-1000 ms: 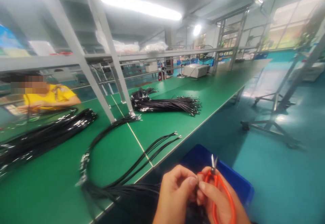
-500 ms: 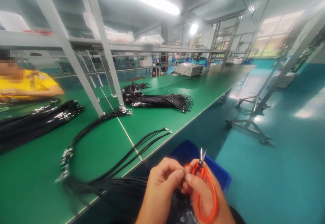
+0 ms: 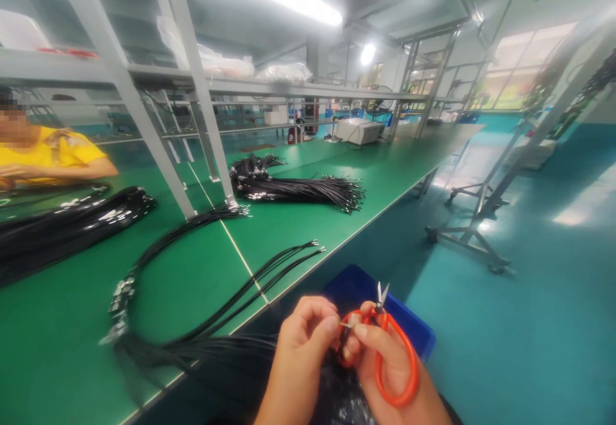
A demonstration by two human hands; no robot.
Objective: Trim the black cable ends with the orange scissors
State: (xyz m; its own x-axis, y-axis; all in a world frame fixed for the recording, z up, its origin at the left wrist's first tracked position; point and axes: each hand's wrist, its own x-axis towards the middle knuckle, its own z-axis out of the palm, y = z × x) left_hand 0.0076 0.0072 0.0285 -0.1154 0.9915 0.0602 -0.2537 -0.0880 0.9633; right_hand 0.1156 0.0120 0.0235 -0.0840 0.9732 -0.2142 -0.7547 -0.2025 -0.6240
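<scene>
1. From where I stand, the left hand (image 3: 303, 348) is closed, thumb and finger pinching a thin pale piece (image 3: 345, 325) too small to make out
2. The right hand (image 3: 385, 351) grips the scissors (image 3: 412, 364), whose glossy orange handles form rounded loops; their pointed metal blades stand upward, slightly parted, and its fingertips meet the pale piece too
3. Beyond the hands, partly hidden by them, sits a smooth blue bin (image 3: 416, 329)
4. Slender black cables (image 3: 168, 239) curve across the smooth green tabletop (image 3: 187, 300), with shiny pale ends
5. Farther along lies a dense cable bundle (image 3: 308, 192), fanned at one end, near slanting grey metal posts (image 3: 209, 101)
6. Over at left, a person in yellow (image 3: 67, 155) sits behind another thick black heap (image 3: 81, 232)
</scene>
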